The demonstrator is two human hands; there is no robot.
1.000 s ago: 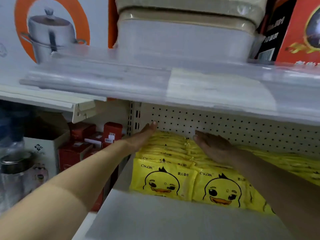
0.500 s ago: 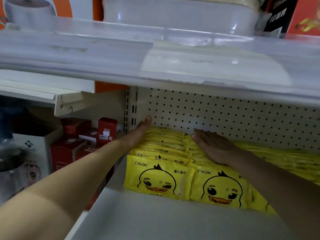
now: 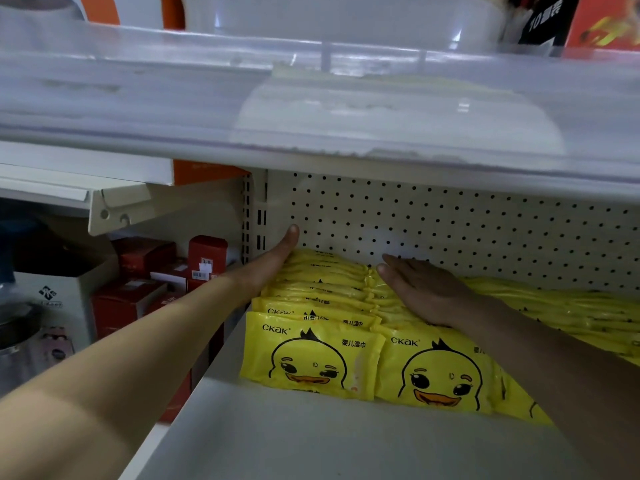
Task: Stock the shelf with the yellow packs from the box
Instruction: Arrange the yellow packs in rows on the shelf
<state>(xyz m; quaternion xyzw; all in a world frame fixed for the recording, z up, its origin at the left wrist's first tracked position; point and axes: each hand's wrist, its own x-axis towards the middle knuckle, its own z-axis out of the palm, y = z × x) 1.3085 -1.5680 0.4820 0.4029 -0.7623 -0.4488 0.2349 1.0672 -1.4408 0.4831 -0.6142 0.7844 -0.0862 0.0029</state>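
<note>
Rows of yellow packs (image 3: 313, 355) printed with a duck face lean back in files on the white shelf (image 3: 311, 441). More yellow packs (image 3: 568, 310) lie in rows to the right. My left hand (image 3: 273, 261) reaches in flat, its fingers straight along the left side of the leftmost file, fingertips at the pegboard. My right hand (image 3: 419, 289) lies palm down with straight fingers on top of the second file. Neither hand holds a pack. The box is out of view.
A pegboard back wall (image 3: 450, 223) closes the shelf. The shelf above (image 3: 311, 109) hangs low over the packs, with a clear plastic front strip. Red boxes (image 3: 152, 271) and a white carton (image 3: 52, 299) stand on the neighbouring shelf at left.
The view has tilted down and come closer. Both hands stay flat against the same files of packs, hardly shifted.
</note>
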